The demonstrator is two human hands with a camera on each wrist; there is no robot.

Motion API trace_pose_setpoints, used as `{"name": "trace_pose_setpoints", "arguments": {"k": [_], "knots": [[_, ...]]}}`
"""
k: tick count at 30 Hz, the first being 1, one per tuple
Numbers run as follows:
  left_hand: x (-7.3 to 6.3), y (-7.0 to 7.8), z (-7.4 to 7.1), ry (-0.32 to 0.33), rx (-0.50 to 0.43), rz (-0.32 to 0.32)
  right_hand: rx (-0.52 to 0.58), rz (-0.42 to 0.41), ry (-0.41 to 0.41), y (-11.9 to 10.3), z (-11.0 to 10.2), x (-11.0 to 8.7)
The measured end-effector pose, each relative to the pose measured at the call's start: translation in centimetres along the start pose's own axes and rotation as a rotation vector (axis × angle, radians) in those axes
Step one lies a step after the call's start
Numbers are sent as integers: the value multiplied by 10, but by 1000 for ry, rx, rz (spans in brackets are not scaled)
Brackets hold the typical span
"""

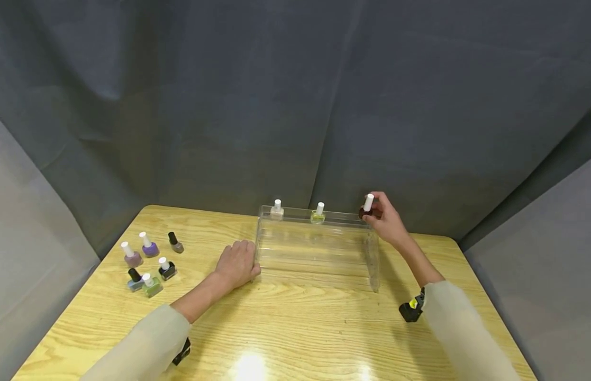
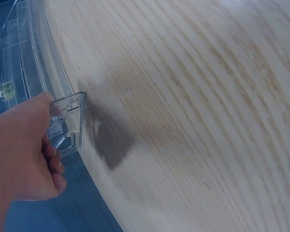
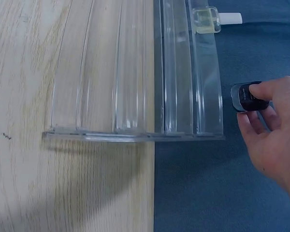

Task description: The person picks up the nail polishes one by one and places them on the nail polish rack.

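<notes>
The right hand (image 1: 388, 223) pinched the dark bottle (image 1: 365, 211), nearly upright, beside the top right end of the clear rack (image 1: 374, 254); the left hand (image 1: 237, 264), farther off, gripped the rack's left side.

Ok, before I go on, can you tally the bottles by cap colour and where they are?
White-capped bottles on the table: 4
Black-capped bottles on the table: 2
White-capped bottles on the clear rack: 2
White-capped dark bottle in the right hand: 1
Total: 9
</notes>
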State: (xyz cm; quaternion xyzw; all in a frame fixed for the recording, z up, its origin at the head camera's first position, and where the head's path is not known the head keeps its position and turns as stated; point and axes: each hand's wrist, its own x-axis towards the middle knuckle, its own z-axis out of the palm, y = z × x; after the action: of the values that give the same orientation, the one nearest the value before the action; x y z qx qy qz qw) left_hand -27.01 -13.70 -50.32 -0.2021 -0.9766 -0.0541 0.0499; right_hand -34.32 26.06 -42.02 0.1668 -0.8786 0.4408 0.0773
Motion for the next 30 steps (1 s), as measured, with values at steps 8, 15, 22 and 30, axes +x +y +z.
{"name": "trace_pose_setpoints", "arguments": {"k": [8,15,22,30], "knots": [[3,1,-1,-14,-17,-11,2,7,-30,2,10,7],[3,2,-2,-16,-14,-18,-44,31,-59,6,15,9],[3,1,-2,1,-1,-13,-112,19,-71,14,17,9],[1,0,0,-4,-1,-11,-116,12,-80,17,21,9]]}}
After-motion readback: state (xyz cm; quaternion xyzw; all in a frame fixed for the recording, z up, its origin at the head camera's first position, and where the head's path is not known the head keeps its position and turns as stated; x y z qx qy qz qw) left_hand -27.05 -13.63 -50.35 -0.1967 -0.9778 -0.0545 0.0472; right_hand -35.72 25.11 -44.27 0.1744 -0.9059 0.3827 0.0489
